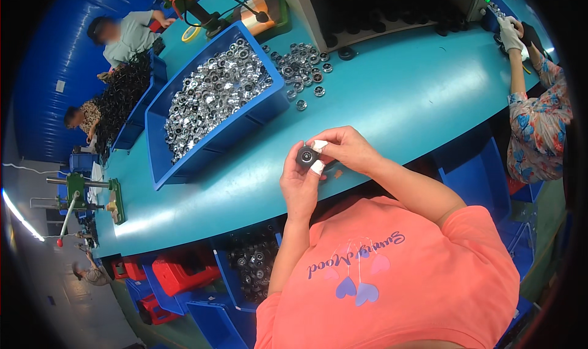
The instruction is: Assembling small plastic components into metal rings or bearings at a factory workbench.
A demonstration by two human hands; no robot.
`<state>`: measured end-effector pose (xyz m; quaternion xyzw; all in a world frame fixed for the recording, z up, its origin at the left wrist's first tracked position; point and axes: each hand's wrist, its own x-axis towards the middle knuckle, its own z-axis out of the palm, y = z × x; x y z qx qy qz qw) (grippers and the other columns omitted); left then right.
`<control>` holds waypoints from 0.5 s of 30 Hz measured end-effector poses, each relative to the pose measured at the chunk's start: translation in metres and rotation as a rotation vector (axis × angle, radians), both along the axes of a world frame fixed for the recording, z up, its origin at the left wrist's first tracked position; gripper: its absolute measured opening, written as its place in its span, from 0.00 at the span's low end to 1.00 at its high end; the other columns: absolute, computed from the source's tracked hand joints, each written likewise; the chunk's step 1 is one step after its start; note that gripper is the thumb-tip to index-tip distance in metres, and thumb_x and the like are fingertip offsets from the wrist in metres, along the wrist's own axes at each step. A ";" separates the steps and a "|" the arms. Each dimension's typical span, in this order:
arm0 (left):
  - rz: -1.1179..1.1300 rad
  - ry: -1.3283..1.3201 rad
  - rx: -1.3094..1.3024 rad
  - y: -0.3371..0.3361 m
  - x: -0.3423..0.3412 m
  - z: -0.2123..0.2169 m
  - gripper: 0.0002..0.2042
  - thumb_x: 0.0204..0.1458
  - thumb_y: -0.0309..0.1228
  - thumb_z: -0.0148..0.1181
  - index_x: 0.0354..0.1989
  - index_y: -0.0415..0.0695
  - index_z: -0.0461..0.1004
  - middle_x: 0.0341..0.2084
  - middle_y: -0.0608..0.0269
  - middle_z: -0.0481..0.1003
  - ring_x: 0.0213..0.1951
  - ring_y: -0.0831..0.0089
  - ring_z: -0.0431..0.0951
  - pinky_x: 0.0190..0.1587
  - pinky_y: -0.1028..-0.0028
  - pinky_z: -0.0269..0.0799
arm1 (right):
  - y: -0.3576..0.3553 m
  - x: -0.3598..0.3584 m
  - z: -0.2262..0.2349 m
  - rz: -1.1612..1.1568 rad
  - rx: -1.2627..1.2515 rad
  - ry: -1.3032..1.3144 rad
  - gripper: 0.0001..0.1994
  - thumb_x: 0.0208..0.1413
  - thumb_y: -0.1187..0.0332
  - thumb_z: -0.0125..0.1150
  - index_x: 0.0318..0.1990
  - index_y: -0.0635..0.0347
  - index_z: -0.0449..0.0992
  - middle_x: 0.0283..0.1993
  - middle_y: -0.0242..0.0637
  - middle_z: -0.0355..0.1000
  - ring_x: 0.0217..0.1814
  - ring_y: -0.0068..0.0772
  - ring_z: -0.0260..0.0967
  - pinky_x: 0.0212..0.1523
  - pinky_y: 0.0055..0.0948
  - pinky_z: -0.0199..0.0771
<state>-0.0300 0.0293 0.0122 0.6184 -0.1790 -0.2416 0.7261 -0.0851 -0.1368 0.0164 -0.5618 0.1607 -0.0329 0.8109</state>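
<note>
Fingertip work, probably best done slowly. Steady the black round wheel-like part [307, 157] with the left hand [294, 179], grip clamped on its side, and leave its face clear. Bring the right hand [346, 147] to bear lightly at the upper right rim, pressing evenly rather than hard; cannot tell whether with that grip clamped or merely touching. Allow for the white wrappings [316, 168] on both hands, likely to dull the feel. Work low, as now, just above the turquoise tabletop [392, 92], near its close edge, to the right of the blue plastic bin [236, 133] full of shiny silver-and-black round pieces [214, 95]. In looks, dark, circular, with a pale ring around a small bright centre; finer detail too small to tell.
</note>
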 end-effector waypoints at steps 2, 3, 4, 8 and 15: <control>0.004 -0.008 0.012 0.000 0.000 0.001 0.28 0.59 0.22 0.66 0.68 0.38 0.66 0.48 0.59 0.78 0.46 0.72 0.82 0.36 0.76 0.83 | 0.001 -0.001 -0.001 0.004 -0.053 0.017 0.13 0.65 0.70 0.65 0.53 0.66 0.82 0.45 0.39 0.82 0.45 0.26 0.80 0.46 0.29 0.83; 0.000 -0.003 0.009 0.000 0.000 0.001 0.27 0.59 0.22 0.66 0.68 0.38 0.66 0.48 0.59 0.79 0.46 0.73 0.82 0.36 0.77 0.83 | 0.002 -0.001 -0.001 0.005 -0.079 0.026 0.13 0.65 0.70 0.65 0.53 0.66 0.82 0.46 0.39 0.82 0.46 0.26 0.80 0.46 0.29 0.83; -0.004 -0.002 -0.004 0.000 0.000 0.000 0.27 0.59 0.22 0.66 0.67 0.38 0.66 0.48 0.59 0.79 0.45 0.73 0.82 0.35 0.77 0.82 | 0.002 0.000 -0.003 0.013 -0.044 0.023 0.13 0.64 0.70 0.65 0.53 0.66 0.82 0.46 0.39 0.82 0.46 0.26 0.80 0.46 0.29 0.83; -0.022 -0.021 -0.055 0.001 0.002 -0.002 0.26 0.59 0.21 0.66 0.66 0.37 0.68 0.47 0.60 0.79 0.45 0.74 0.82 0.35 0.78 0.82 | -0.003 0.001 -0.008 0.051 0.084 -0.004 0.14 0.64 0.70 0.66 0.53 0.67 0.81 0.47 0.39 0.82 0.46 0.27 0.80 0.47 0.29 0.83; 0.068 -0.233 0.119 -0.001 -0.005 -0.008 0.25 0.57 0.20 0.67 0.64 0.38 0.71 0.45 0.61 0.80 0.42 0.75 0.82 0.38 0.77 0.80 | 0.004 -0.004 0.008 0.030 -0.140 0.060 0.13 0.62 0.71 0.65 0.52 0.64 0.81 0.44 0.37 0.82 0.43 0.25 0.80 0.32 0.27 0.83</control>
